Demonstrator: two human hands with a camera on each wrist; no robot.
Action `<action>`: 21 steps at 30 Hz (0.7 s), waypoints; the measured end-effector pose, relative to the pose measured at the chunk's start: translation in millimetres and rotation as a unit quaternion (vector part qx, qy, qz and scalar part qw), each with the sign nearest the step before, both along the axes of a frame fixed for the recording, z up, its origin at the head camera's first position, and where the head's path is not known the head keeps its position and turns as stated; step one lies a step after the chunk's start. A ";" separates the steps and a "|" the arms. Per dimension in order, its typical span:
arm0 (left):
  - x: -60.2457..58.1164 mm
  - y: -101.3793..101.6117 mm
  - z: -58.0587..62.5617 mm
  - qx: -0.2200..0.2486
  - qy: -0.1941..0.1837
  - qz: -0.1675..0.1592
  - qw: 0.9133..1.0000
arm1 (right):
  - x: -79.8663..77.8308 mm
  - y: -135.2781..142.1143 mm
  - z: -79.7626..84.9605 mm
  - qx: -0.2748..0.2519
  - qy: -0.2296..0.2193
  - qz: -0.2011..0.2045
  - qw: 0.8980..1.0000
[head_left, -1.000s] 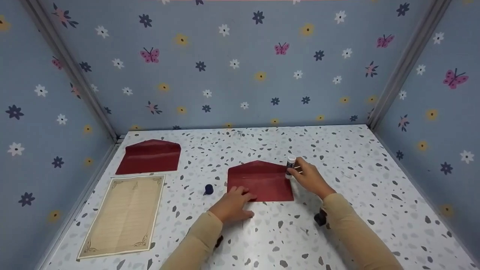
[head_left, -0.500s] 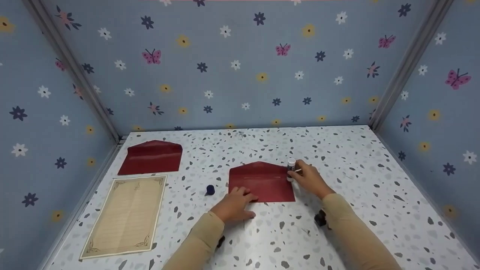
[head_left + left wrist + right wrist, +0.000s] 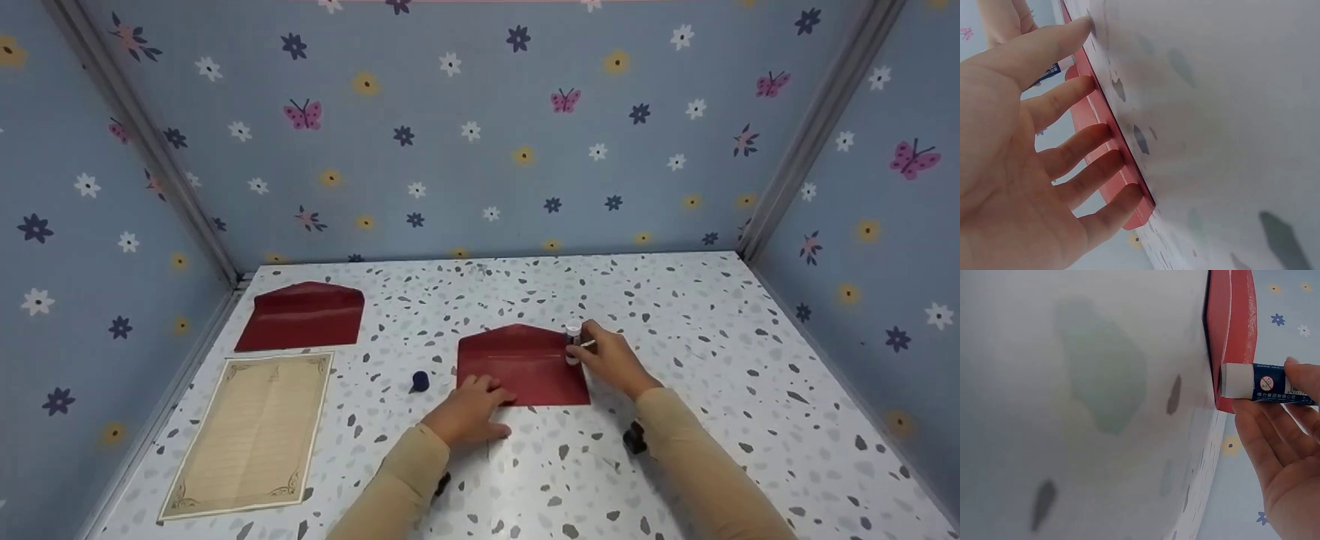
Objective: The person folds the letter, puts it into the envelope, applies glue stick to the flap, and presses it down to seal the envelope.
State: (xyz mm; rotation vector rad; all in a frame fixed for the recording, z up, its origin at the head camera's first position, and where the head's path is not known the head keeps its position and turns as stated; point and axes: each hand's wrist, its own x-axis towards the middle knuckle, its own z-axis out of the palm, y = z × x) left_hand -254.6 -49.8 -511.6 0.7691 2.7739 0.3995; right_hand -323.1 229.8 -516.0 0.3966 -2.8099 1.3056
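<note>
A red envelope [image 3: 525, 375] lies on the speckled table with its pointed flap spread open toward the back wall. My left hand [image 3: 471, 411] rests on its lower left part; the left wrist view shows the fingertips [image 3: 1131, 194] pressing on the red paper, fingers spread. Near the envelope's right edge, my right hand [image 3: 611, 361] pinches a glue stick [image 3: 573, 345] held upright. In the right wrist view the white lower end of the glue stick [image 3: 1238, 381] meets the red paper, thumb on one side and fingers on the other.
Left of the envelope stands a dark blue cap [image 3: 421, 381]. Farther left, a second red envelope [image 3: 307, 319] with its flap open lies behind a beige bordered letter sheet [image 3: 247, 435]. Flower-patterned walls [image 3: 480, 150] enclose the table at the back and sides.
My right hand first brings the glue stick slightly nearer me along the envelope's right side, then shifts it a little left. My left hand stays in place on the envelope.
</note>
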 end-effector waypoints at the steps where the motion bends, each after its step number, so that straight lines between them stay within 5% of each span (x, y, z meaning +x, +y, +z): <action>1: -0.1 -0.1 0.2 -0.001 -0.001 0.000 1.000 | 0.0 -0.9 -0.1 -0.001 -0.001 0.000 1.000; 21: -2.2 1.4 6.2 -0.003 -0.025 0.004 1.000 | -0.5 -20.7 1.5 0.029 0.006 0.005 1.000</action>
